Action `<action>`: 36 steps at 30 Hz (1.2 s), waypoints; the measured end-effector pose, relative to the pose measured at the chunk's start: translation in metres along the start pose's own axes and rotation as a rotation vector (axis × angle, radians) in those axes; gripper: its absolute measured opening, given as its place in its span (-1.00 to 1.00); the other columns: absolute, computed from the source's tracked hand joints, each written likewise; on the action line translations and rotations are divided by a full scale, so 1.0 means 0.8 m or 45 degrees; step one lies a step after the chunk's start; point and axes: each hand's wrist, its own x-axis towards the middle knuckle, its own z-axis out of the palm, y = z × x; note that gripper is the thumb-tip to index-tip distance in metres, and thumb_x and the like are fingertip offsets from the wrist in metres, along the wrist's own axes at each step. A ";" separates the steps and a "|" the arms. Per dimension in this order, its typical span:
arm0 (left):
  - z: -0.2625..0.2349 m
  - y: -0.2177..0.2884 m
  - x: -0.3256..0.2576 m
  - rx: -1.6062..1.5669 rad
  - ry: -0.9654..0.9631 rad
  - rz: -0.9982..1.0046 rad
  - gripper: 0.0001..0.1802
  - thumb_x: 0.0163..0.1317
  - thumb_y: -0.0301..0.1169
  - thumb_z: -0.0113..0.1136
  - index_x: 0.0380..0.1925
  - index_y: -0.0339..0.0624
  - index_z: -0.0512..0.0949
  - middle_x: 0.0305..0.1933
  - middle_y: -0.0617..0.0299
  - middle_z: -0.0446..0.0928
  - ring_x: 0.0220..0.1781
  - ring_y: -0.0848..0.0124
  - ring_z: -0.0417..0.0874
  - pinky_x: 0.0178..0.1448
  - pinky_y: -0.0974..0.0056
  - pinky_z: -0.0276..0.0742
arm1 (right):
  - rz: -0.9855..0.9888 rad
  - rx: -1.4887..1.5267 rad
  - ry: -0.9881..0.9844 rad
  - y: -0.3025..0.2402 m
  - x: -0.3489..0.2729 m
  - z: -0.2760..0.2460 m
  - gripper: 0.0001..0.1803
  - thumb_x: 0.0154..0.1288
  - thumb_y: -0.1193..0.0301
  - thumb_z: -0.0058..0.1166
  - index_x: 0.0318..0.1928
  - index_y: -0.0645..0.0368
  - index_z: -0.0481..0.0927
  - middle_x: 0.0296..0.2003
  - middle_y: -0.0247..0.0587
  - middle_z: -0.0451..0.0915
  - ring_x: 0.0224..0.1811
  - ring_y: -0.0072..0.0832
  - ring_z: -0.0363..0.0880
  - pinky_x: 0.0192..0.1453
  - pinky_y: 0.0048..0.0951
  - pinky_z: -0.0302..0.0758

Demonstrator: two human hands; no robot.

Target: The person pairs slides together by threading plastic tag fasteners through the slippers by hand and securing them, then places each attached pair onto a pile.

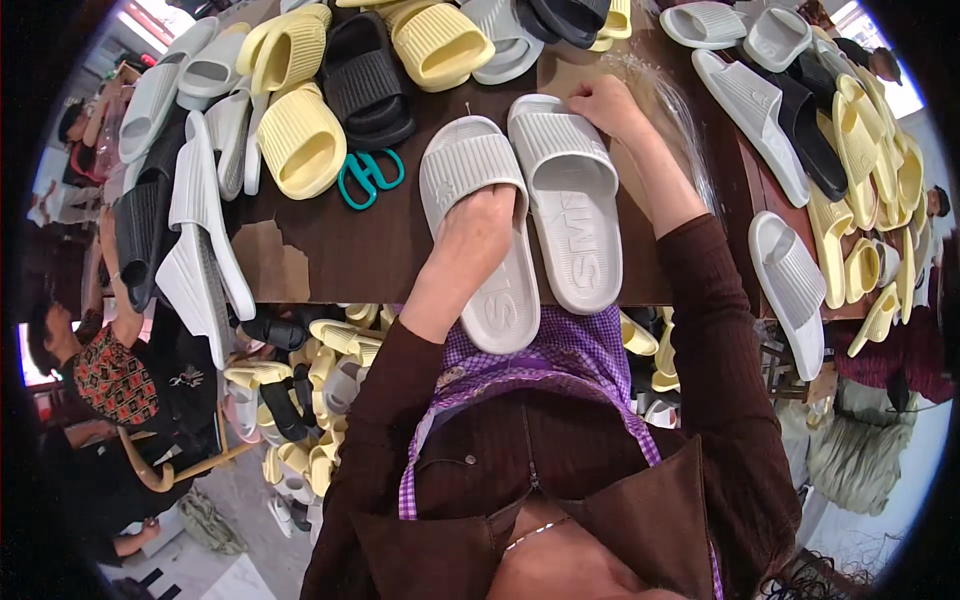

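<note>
Apron and sleeves: a purple-and-white checked apron [585,345] is worn over a dark brown top, its sleeves reaching toward the table.
Lettering: large raised letters are moulded along both footbeds; on the left slipper they are partly covered, and a small raised mark is seen on its strap.
Slipper pair: the left slipper [508,275] and right slipper [572,205] are light grey, each with a broad ribbed strap and textured footbed.
Position: both are laid side by side, soles down, at the near edge of the dark brown table [340,260]; the left heel is projected past that edge.
Long axes: toes are pointed away from the wearer and slightly left, heels toward the apron.
Left hand [478,232]: its fingers are inserted beneath the left strap and hidden; their grip cannot be told.
Right hand [607,105]: it is curled beside the right slipper's toe; whether anything is pinched cannot be told.
Scissors: teal handles [371,184] are seen left of the pair.
Surrounding stock: yellow slippers [300,130], black slippers [368,100] and more grey ones are heaped beyond and to both sides.
Background, left: a co-worker in a patterned garment [118,380] is seen.
</note>
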 end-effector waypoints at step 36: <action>-0.038 -0.007 0.116 -0.707 0.248 -0.022 -0.69 0.07 -0.53 0.08 -0.15 -0.40 0.46 -0.22 -0.07 0.55 -0.39 0.24 0.60 -0.28 0.33 0.50 | -0.434 0.780 0.298 -0.084 -0.055 -0.011 -0.93 0.18 0.57 0.03 -0.30 0.27 0.50 -0.42 -0.39 0.53 -0.34 -0.68 0.45 -0.23 -0.64 0.41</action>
